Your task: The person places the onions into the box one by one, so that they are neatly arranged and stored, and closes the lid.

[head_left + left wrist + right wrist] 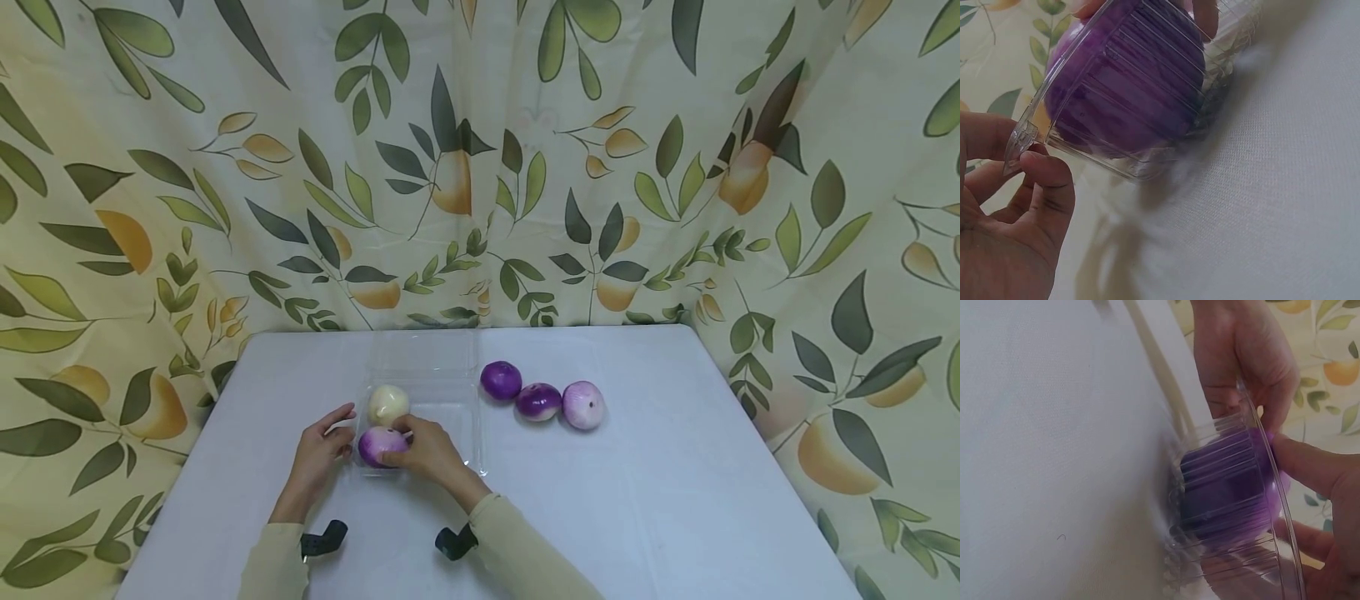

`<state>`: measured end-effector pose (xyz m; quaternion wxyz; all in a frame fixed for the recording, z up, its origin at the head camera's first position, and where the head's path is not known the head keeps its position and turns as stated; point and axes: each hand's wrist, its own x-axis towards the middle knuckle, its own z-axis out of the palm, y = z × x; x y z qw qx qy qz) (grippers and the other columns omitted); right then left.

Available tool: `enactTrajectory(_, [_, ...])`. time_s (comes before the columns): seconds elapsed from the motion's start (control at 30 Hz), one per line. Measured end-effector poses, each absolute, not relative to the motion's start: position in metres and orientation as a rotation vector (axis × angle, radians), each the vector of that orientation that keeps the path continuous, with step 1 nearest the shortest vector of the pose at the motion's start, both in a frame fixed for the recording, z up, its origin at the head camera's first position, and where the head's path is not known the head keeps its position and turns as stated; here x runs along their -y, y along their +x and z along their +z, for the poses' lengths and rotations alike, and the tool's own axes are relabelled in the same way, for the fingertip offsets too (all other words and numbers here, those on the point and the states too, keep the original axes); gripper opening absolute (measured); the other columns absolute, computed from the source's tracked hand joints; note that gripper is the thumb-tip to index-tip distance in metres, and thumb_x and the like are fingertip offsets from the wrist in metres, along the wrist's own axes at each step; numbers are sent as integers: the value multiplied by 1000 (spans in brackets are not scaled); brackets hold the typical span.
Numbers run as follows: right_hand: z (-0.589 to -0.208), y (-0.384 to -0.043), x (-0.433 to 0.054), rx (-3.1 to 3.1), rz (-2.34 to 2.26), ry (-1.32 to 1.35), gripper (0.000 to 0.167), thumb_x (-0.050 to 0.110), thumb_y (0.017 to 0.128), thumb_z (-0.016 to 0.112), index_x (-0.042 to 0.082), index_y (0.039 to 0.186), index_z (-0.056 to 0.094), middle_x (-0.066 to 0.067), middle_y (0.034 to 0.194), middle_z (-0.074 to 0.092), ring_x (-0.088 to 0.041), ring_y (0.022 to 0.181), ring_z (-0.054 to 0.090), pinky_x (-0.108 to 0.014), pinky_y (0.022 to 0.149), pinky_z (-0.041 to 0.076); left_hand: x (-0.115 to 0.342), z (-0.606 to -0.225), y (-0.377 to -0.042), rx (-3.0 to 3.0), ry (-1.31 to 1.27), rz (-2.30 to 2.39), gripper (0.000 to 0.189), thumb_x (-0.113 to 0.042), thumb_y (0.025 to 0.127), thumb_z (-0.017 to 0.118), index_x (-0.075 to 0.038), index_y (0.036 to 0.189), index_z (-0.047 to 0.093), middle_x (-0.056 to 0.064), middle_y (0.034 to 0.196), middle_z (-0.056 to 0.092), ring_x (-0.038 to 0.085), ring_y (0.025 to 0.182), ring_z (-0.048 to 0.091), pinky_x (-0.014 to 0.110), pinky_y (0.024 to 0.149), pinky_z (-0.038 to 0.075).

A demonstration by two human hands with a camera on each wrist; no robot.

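Observation:
A clear plastic clamshell box [459,425] lies opened on the table, its lid [423,350] folded back away from me. Inside at the left, a purple-and-white onion [381,447] sits at the near corner, gripped between the thumb and fingers of my right hand [435,452]. Just behind that onion is a peeled white onion [387,403]. My left hand [318,454] is at the box's left side; in the left wrist view its thumb and finger pinch the corner of the rim [1022,139]. Through the ribbed wall the purple onion [1229,494] shows in the right wrist view.
Right of the box, a dark purple onion [501,380], a second purple onion [538,402] and a paler one [583,406] sit in a row. The white-covered table [637,500] ends at a leaf-and-fruit patterned curtain [525,183] behind.

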<state>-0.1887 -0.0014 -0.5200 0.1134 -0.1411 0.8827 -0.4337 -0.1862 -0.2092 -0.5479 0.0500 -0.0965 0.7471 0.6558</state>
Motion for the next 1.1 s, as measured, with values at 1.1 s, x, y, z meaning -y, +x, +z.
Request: enactTrajectory(1.1, [-505, -184, -23, -2565, -1371, -451, 54, 36, 83, 77, 11, 128, 61, -8, 128, 65, -30, 113, 64, -37, 88, 55, 209, -550, -186, -2284, -283, 2026, 49, -2, 96, 53, -4, 144, 46, 15, 138, 49, 0, 81, 55, 19, 68, 50])
